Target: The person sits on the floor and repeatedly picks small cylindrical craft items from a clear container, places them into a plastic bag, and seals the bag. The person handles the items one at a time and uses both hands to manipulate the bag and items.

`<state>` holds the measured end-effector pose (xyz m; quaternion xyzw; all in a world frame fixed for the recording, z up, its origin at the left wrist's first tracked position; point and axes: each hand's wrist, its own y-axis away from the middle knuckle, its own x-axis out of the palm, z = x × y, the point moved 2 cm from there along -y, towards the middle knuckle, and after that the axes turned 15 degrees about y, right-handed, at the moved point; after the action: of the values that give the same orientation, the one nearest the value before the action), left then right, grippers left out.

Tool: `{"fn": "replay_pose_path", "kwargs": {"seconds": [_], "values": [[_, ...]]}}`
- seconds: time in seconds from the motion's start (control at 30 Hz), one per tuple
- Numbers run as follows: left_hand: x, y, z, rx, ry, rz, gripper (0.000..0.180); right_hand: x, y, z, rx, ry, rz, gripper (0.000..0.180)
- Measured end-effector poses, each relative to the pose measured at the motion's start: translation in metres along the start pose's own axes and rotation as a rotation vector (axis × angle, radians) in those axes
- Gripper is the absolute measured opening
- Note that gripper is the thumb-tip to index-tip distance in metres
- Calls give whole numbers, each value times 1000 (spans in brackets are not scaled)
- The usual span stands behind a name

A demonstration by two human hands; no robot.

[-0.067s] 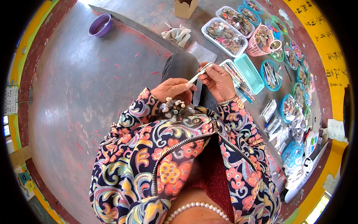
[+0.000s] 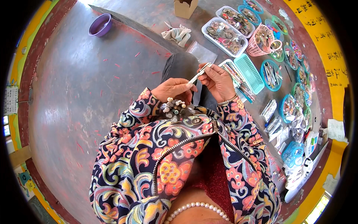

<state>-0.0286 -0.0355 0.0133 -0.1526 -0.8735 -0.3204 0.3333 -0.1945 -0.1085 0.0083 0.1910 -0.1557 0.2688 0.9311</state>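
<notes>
A slim white pen point(image 2: 197, 77) is held slantwise between my two hands above my lap. My left hand point(image 2: 173, 89) pinches its lower end between thumb and fingers. The fingers of my right hand point(image 2: 217, 79) close round the upper end. Just below my left hand, against my jacket, a bundle of several pens point(image 2: 176, 109) stands with the ends pointing up. To the right of my right hand lies a white basket point(image 2: 226, 62) of pens, beside a mint-green basket point(image 2: 250, 72).
A clear plastic bag point(image 2: 201, 52) and a crumpled cloth point(image 2: 177, 35) lie ahead of me. White tubs point(image 2: 225, 49), a pink basket point(image 2: 254, 48) and a blue bowl point(image 2: 263, 74) of pens stand at the right. Far left are a purple basin point(image 2: 100, 25) and a floor ledge point(image 2: 126, 25).
</notes>
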Motion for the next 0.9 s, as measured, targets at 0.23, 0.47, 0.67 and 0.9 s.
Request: {"fn": "replay_pose_path", "kwargs": {"seconds": [0.23,0.47,0.67,0.9], "values": [[-12,-7,8,0,17,79,24,7,7,-5,-99,137,-181,19],[-15,-10,8,12,-27,61,21,10,11,-9,-142,166,-283,17],[-13,-8,9,13,16,52,23,9,8,-7,-135,203,-198,18],[-14,-7,9,-44,122,184,24,-1,4,-2,-158,208,73,24]]}}
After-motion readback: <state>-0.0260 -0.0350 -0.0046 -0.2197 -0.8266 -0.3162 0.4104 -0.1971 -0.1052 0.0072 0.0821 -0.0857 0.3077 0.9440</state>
